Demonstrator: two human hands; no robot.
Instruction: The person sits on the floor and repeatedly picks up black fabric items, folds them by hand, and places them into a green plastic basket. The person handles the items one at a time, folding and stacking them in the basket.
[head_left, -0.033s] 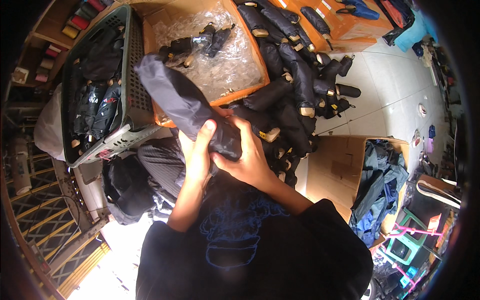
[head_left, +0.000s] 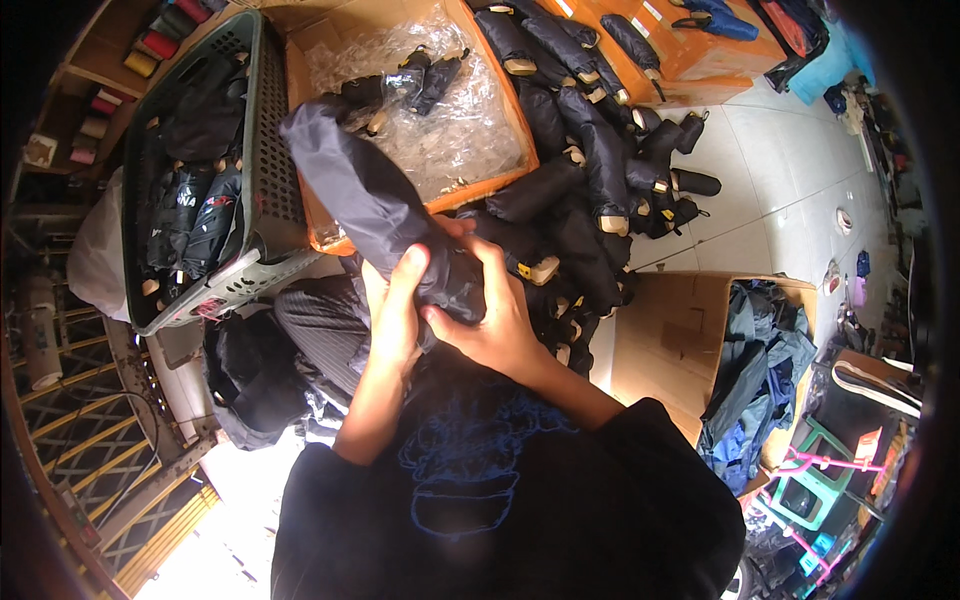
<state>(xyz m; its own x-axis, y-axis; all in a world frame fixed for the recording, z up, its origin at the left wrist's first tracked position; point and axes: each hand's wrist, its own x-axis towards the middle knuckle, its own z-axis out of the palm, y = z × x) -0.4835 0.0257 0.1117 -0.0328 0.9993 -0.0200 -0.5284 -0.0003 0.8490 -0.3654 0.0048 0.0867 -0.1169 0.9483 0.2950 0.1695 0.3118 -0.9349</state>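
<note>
A black folded umbrella [head_left: 365, 185] in a smooth cloth sleeve slants up and to the left in front of me. Its lower end is gripped between both hands, and its rounded far end overlaps the near-left part of an orange-edged carton. My left hand [head_left: 395, 310] is closed around it, thumb laid along the cloth. From the other side my right hand [head_left: 495, 310] wraps the same end, with the thumb pressed on the near face. The palms and some fingers are hidden behind the cloth. Just beyond my right hand lies a heap of similar black umbrellas [head_left: 600, 150], several showing beige ends.
A grey-green plastic basket [head_left: 275, 170] of umbrellas stands at left. Beside it, the carton [head_left: 530, 140] contains clear plastic wrappers [head_left: 450, 150] and a few umbrellas. At right is a cardboard box [head_left: 665, 340] of dark blue cloth [head_left: 755, 370]. Thread spools [head_left: 160, 45] line the far left.
The far end of the umbrella has shifted slightly right and down. Both hands keep their hold almost in place.
</note>
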